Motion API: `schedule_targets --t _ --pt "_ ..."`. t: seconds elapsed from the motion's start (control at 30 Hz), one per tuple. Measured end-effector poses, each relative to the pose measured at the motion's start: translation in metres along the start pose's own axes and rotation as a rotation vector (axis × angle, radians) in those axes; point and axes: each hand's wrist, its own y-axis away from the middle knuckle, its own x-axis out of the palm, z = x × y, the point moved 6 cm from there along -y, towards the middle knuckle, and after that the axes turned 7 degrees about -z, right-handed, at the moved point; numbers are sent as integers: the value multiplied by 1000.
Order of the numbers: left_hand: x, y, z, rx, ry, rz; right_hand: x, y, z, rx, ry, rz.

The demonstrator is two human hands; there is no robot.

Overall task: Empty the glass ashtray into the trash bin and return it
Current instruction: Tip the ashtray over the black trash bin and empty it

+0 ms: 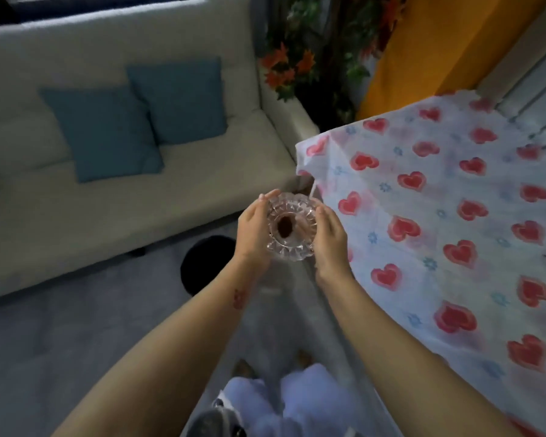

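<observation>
The cut-glass ashtray [292, 227] is held upright in the air between both hands, with a dark brown clump in its bowl. My left hand [253, 230] grips its left rim and my right hand [330, 239] grips its right rim. Below and left of the ashtray, a round black trash bin [204, 263] stands on the floor, partly hidden behind my left forearm. The ashtray hangs just beyond the left corner of the table with the heart-print cloth [454, 216].
A pale sofa [123, 190] with two teal cushions [133, 121] runs along the left. Orange flowers with green leaves [300, 64] stand behind the table corner, beside an orange wall [438, 42]. Grey floor [60, 348] lies below, where my legs show.
</observation>
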Motion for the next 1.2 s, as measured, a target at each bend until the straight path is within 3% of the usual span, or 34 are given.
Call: schedule_targets --t 0.1,0.3,0.5,0.7,1.0,1.2 --pt "-43 -19 -1 0 44 -84 49 -1 -21 60 -99 148" --pt "-118 -58 24 8 47 -301 118 -12 -78 61 24 316" --pt "-173 -107 92 6 -5 -425 154 -48 -157 -3 231 355" --pt "-225 -161 176 35 -41 -527 186 -89 -264 86 300 366" --pt "-302 -237 309 141 -157 -532 216 -158 -428 -44 400 355" --pt "-344 -257 355 274 -361 -636 228 -183 -491 -134 415 372"
